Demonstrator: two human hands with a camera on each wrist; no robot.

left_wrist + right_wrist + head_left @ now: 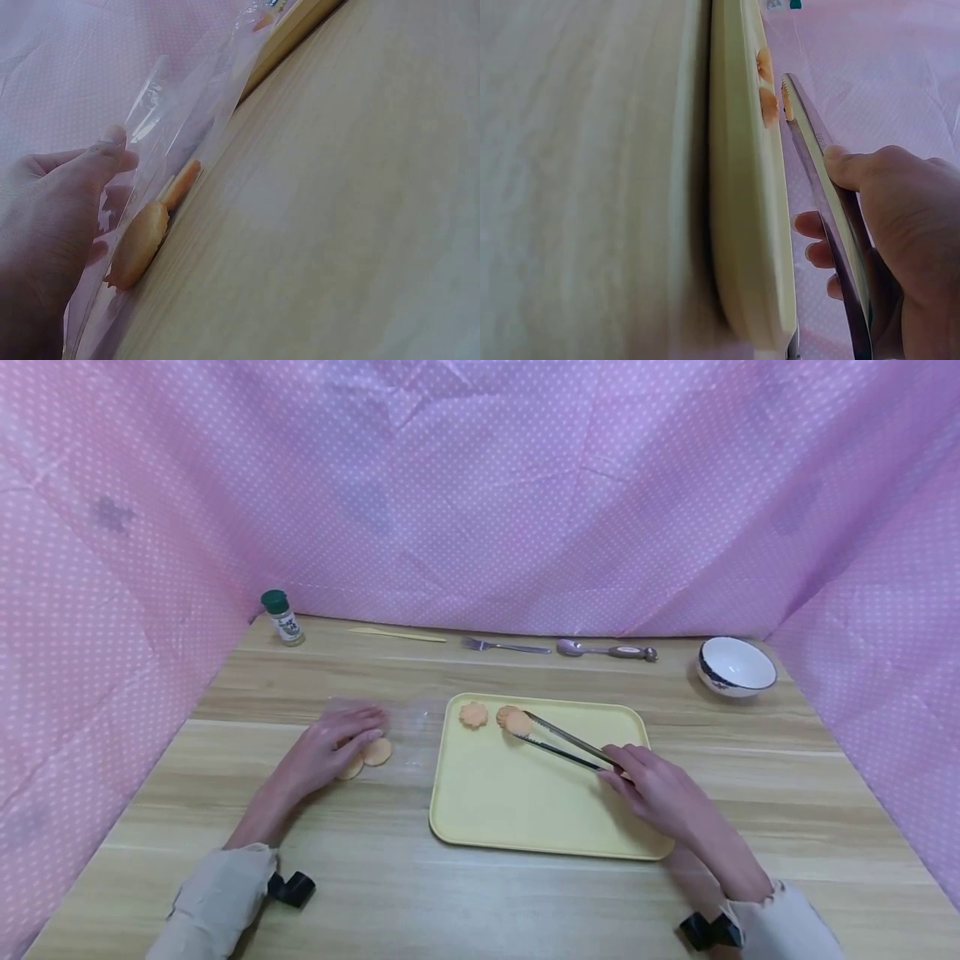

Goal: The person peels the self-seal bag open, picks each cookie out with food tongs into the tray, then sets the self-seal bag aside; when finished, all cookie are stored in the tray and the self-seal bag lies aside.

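My right hand (663,793) grips metal tongs (573,743) above a yellow tray (517,810). Between the tong tips is a round biscuit (518,723), which overlaps a scalloped biscuit (502,713) in the head view. Another scalloped biscuit (473,714) lies at the tray's back left. To the left of the tray, my left hand (330,747) pinches the edge of a clear plastic bag (154,112), holding its upper layer up. Biscuits (139,244) lie inside the bag on the table, partly hidden by the hand from above.
Along the table's back edge lie a thin yellowish strip (397,634), a fork (510,647) and a spoon (607,651). A green-capped shaker jar (283,620) stands at the back left, and a white bowl (738,664) at the back right. Pink dotted cloth (480,510) hangs behind.
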